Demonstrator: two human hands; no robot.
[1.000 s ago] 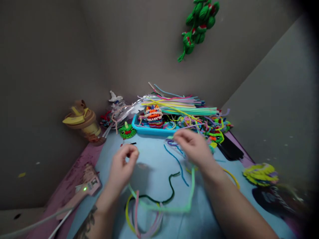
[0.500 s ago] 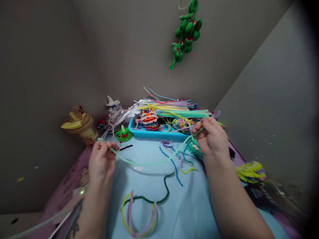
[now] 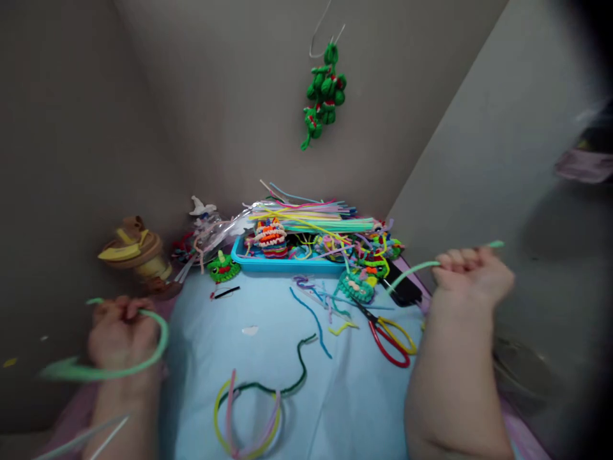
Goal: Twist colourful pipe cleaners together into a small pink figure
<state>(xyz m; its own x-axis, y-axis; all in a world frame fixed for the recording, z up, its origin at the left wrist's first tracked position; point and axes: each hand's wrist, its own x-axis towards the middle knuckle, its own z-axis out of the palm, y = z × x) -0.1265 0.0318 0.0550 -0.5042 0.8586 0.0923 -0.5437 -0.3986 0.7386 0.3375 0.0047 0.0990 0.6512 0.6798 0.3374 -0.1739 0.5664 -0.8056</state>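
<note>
At the left, my left hand [image 3: 125,332] is closed around a mint-green pipe cleaner [image 3: 164,335], which curls down past the wrist and blurs at its far end. Raised on the right, my right hand [image 3: 472,276] is closed on a second mint-green length of pipe cleaner [image 3: 412,271], its tip poking out above the fist. Between the hands, on the light blue cloth [image 3: 268,306], lies a loose ring of yellow and pink pipe cleaners [image 3: 232,415] with a dark green pipe cleaner [image 3: 304,364] running off it.
Scissors [image 3: 390,345] with red and yellow handles lie near my right forearm. Behind is a blue tray [image 3: 287,266] with many pipe cleaners. A green frog-like figure [image 3: 224,268], a teal figure [image 3: 357,285] and a black phone-like object [image 3: 402,284] surround it. Green ornaments [image 3: 325,92] hang above.
My hands have moved far apart, and the green strand that spanned them now shows as separate lengths, one in each hand. The scissors have come into view. The camera view has shifted slightly.
</note>
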